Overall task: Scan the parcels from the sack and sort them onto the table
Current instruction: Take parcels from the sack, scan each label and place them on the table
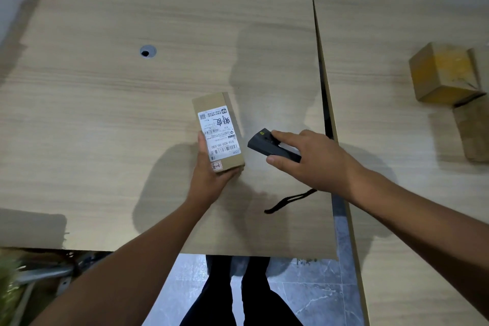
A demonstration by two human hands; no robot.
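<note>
A slim cardboard parcel [211, 104] with a white shipping label facing up is held over the wooden table [132, 100] by my left hand [209, 174], which grips its near end from below. Just to its right, my right hand [315, 159] holds a black handheld scanner [267, 145], its front end pointing toward the parcel's label. The scanner's black wrist strap [288, 200] hangs down over the table. The sack is only a blurred shape at the lower left edge.
A second table [383, 140] stands to the right across a narrow gap, bearing a cube-shaped cardboard box [442, 73] and another brown parcel [473, 132]. A cable hole [147, 51] sits in the left table. My legs and grey floor tiles show below.
</note>
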